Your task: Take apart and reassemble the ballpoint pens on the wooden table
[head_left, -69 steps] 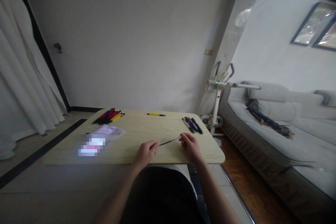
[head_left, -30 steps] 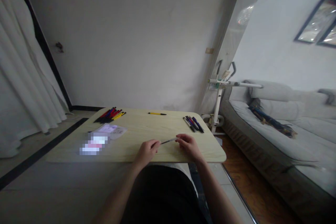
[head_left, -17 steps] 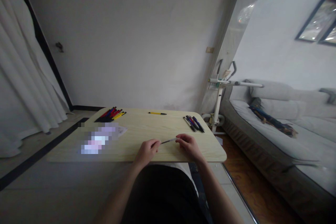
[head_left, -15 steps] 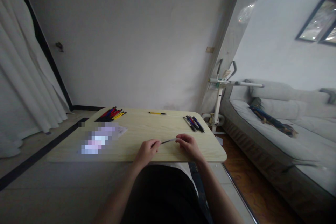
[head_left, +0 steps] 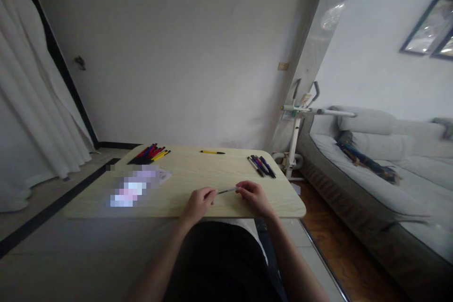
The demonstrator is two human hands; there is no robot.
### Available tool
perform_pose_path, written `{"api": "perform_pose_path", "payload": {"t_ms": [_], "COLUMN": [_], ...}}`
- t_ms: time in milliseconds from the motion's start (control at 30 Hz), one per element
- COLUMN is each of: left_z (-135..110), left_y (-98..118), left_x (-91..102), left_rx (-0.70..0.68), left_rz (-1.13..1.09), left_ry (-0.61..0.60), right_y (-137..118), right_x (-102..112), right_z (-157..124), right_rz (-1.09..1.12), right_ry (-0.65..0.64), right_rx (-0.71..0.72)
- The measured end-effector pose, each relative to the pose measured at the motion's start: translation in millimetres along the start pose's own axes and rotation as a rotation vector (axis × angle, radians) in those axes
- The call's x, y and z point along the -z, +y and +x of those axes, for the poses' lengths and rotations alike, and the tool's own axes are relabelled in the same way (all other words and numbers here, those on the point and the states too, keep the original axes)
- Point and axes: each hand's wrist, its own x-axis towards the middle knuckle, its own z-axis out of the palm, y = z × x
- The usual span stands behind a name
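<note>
My left hand (head_left: 197, 205) and my right hand (head_left: 254, 197) rest on the near part of a pale wooden table (head_left: 184, 184). Between them they hold a thin pen (head_left: 226, 191), which has a dark half and a clear half. Each hand pinches one end of it, fingers closed. The pen lies almost level, just above the tabletop.
A bunch of red, blue and yellow pens (head_left: 149, 154) lies at the table's far left, a single yellow pen (head_left: 211, 152) at the far middle, several dark pens (head_left: 261, 166) at the far right. Papers (head_left: 141, 181) lie left. A white stand (head_left: 296, 122) and sofa (head_left: 371, 170) stand right.
My hands have drawn closer together along the pen, so less of it shows between them. The view has shifted slightly; the other pens have not moved.
</note>
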Motion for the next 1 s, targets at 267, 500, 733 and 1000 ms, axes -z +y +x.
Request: {"api": "perform_pose_path", "payload": {"t_ms": [267,500,733,1000], "left_z": [-0.4,-0.3,-0.1,0.1], "left_y": [-0.6,-2.7,-0.9,-1.4], "left_x": [-1.5,-2.0,0.2,0.0], "left_rx": [0.007,0.007,0.004,0.001], "left_rz": [-0.018,-0.011,-0.01,-0.02], "left_ry": [0.021,0.012,0.01,0.003], "right_y": [-2.0,-0.9,-3.7,-3.4], "right_x": [0.3,0.3,0.9,0.6], "right_z": [-0.3,-0.3,-0.9,-2.5], "right_rz": [0.006,-0.019,-0.047,-0.127], "right_ry": [-0.015,-0.035,-0.052,-0.055], "right_rx": [-0.026,-0.006,-0.002,0.039]}}
